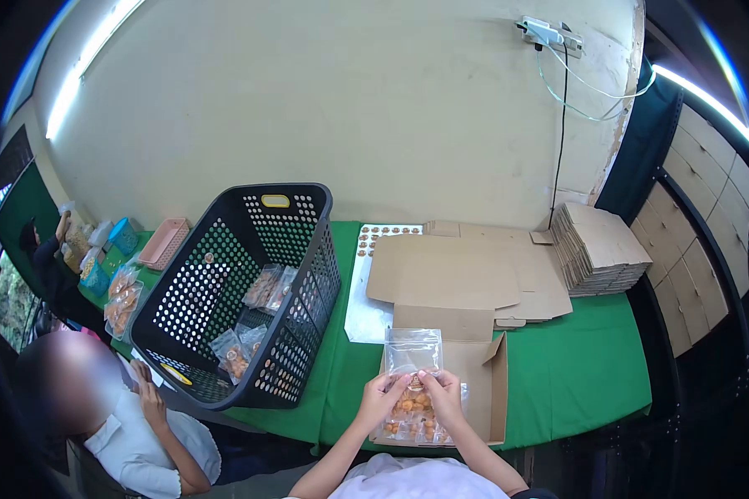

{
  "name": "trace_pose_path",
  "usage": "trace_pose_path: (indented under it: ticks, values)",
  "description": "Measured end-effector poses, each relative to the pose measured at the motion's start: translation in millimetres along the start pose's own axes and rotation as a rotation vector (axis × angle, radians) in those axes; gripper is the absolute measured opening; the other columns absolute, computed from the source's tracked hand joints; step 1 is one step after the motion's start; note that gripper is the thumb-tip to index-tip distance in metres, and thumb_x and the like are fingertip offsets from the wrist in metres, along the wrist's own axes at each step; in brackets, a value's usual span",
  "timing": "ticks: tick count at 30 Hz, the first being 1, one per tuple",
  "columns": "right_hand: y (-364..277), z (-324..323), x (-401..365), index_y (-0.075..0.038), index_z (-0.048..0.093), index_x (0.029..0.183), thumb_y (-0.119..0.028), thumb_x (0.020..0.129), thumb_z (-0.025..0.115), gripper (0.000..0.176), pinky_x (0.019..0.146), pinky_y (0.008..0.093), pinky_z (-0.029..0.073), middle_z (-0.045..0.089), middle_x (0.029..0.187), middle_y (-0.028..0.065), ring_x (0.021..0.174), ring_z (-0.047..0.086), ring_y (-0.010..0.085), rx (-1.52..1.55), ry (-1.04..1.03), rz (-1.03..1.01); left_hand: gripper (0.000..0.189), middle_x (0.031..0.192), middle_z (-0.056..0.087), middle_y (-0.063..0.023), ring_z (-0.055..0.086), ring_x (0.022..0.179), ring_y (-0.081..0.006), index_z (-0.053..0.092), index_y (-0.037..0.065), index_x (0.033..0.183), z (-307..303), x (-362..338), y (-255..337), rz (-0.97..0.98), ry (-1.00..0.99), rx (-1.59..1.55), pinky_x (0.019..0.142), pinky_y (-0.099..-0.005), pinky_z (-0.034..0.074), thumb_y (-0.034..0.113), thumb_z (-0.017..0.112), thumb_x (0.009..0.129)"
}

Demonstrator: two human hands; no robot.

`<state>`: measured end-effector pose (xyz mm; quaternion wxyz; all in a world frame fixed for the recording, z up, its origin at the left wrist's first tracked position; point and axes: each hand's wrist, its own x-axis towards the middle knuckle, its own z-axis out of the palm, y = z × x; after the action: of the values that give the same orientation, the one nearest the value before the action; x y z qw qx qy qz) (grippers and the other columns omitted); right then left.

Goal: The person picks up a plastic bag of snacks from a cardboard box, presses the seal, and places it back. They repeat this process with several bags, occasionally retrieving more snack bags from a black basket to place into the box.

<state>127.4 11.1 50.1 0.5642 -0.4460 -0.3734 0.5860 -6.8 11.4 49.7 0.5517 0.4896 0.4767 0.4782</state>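
A clear zip pouch of orange-brown snacks (414, 405) is pinched between my left hand (382, 394) and my right hand (443, 395). Both thumbs press near a small round label (415, 382) on its front, and its clear top stands upright, away from me. Beneath it lies an open cardboard box (493, 391), with more snack pouches inside, partly covered by my hands and the held pouch. Behind the box, a sheet of round stickers (369, 312) lies partly under flat cardboard.
A large black basket (300, 349) holding several pouches stands left. Flattened cardboard (449, 270) and a stack of folded boxes (599, 249) lie behind. A person in a light shirt (154, 445) sits at the left, near a pink basket (165, 243). Another person (54, 266) stands farther back.
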Motion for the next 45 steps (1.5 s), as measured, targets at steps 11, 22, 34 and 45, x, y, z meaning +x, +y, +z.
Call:
trace_pose_path:
  ticks: [11,22,34,45]
  values:
    - [-12,-8,6,0.002,0.061,0.079,-0.009,0.076,0.063,0.012,0.06,0.0209,0.045,0.062,0.073,0.0052,0.066,0.056,0.0085,-0.042,-0.078,0.053,0.023,0.081,0.057,-0.0031,0.053,0.073,-0.0074,0.058,0.0,0.089,7,-6,8,0.122,-0.072,0.257,0.064,-0.0229,0.043,0.018,0.064,0.077]
    - [6,-2,5,0.001,0.061,0.081,-0.01,0.078,0.061,0.012,0.062,0.0217,0.045,0.062,0.076,0.0051,0.068,0.056,0.0087,0.103,-0.029,0.085,0.018,0.083,0.055,-0.0014,0.052,0.077,-0.0078,0.057,0.0,0.085,10,-17,-5,0.147,0.03,0.031,0.067,-0.022,0.042,0.017,0.061,0.079]
    - [11,-18,-2,0.001,0.06,0.085,-0.008,0.081,0.057,0.01,0.068,0.0227,0.045,0.062,0.081,0.0047,0.075,0.057,0.0091,0.03,-0.102,0.11,0.021,0.08,0.061,-0.0026,0.054,0.072,-0.0054,0.061,-0.002,0.09,18,-12,-18,0.02,0.084,-0.052,0.063,-0.0199,0.044,0.018,0.057,0.083]
    - [11,-40,-6,0.0,0.056,0.091,-0.016,0.084,0.056,0.018,0.069,0.0233,0.044,0.059,0.081,0.0022,0.074,0.055,0.0086,0.092,0.039,0.081,0.023,0.082,0.06,-0.0018,0.054,0.074,-0.0058,0.059,-0.001,0.092,27,-13,-22,-0.11,-0.003,-0.176,0.066,-0.0201,0.044,0.02,0.057,0.083]
